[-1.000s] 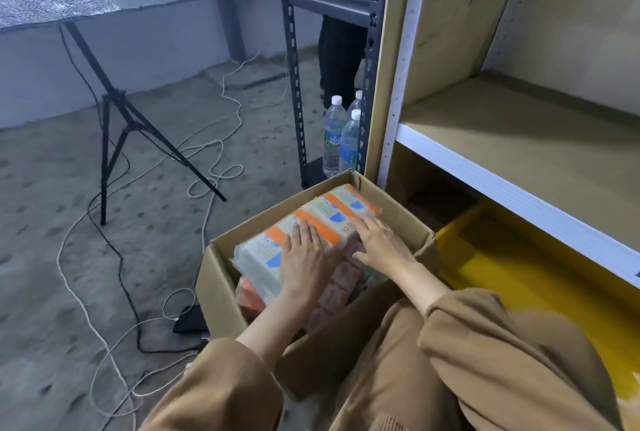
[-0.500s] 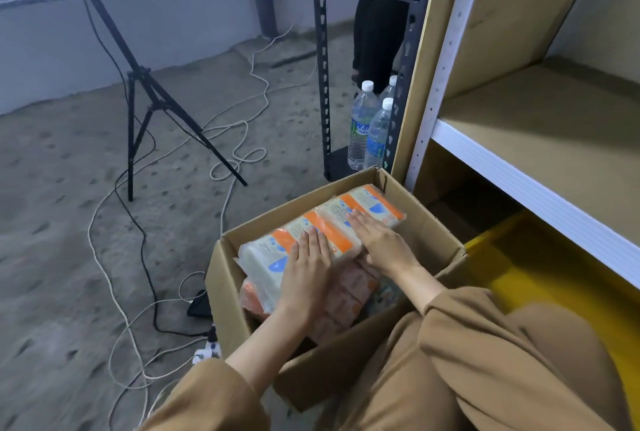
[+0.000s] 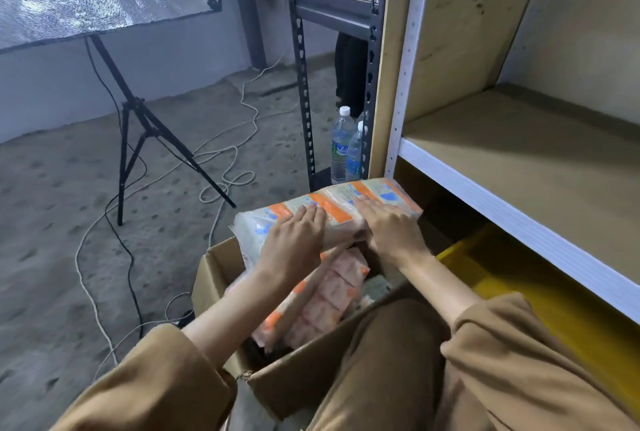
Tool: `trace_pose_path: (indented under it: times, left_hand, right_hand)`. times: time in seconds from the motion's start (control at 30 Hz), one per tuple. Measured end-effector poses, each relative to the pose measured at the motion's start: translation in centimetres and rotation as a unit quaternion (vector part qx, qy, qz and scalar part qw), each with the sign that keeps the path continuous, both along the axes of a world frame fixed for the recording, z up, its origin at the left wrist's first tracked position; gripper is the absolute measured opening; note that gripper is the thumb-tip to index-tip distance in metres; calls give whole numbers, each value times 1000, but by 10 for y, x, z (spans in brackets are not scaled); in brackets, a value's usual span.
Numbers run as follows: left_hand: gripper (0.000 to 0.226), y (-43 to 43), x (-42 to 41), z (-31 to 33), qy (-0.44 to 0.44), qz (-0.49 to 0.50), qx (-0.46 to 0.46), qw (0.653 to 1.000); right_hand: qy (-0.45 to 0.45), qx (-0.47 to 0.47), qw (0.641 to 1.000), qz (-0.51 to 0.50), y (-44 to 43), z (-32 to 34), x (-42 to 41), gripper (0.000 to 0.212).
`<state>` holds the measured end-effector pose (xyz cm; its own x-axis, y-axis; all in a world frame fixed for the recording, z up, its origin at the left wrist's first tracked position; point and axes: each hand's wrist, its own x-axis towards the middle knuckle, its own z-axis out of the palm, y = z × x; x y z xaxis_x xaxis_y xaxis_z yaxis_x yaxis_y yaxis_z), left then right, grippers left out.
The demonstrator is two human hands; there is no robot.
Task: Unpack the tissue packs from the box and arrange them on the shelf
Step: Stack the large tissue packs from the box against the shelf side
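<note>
A long tissue pack (image 3: 343, 200) in clear wrap with orange and blue print is held above the open cardboard box (image 3: 211, 267). My left hand (image 3: 294, 243) grips its left half and my right hand (image 3: 391, 233) grips its right half, fingers spread over the top. More orange tissue packs (image 3: 332, 295) lie inside the box beneath it. The wooden shelf board (image 3: 540, 167) with a white front rail stands to the right, bare.
Two water bottles (image 3: 343, 146) stand behind the box by a dark metal rack post (image 3: 304, 101). A tripod (image 3: 138, 132) and loose cables (image 3: 221, 167) lie on the concrete floor to the left. A yellow surface (image 3: 519, 292) sits under the shelf.
Both hands have lifted the tissue pack up out of the box; it now sits above the box rim and nearer the shelf.
</note>
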<state>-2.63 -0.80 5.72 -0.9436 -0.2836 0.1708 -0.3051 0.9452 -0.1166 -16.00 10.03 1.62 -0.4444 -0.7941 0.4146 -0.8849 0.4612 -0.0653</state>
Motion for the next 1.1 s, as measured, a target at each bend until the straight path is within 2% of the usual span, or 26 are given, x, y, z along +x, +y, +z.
trace_pose_path:
  times: [0.17,0.2,0.27,0.5,0.73,0.97,1.1]
  left_hand:
    - [52,29,-25,57,96,-41,-4,995]
    - [56,37,-35,65,86,-52,17,995]
    - [62,52,-56,79,75,-75,-1,994]
    - [61,102,-136,95,119,-143,-1,982]
    - [63,129,-203,70,89,-161,45,982]
    - [59,140,-233,38,12,-168,67,983]
    - [67,140,-239,34,-19,-161,69,984]
  right_hand:
    - [54,-45,996,-50,42,58,-20,50]
    - [65,-48,995,-65,52,68,-26,50]
    - [73,-52,991,-100,73,85,-38,51]
    - [21,-41,981,-189,137,115,-94,50]
    - [-8,69,966,-249,163,113,-140,53]
    - [-73,80,958,-265,172,74,-168,55]
    - [-113,57,961,-248,179,68,-180,61]
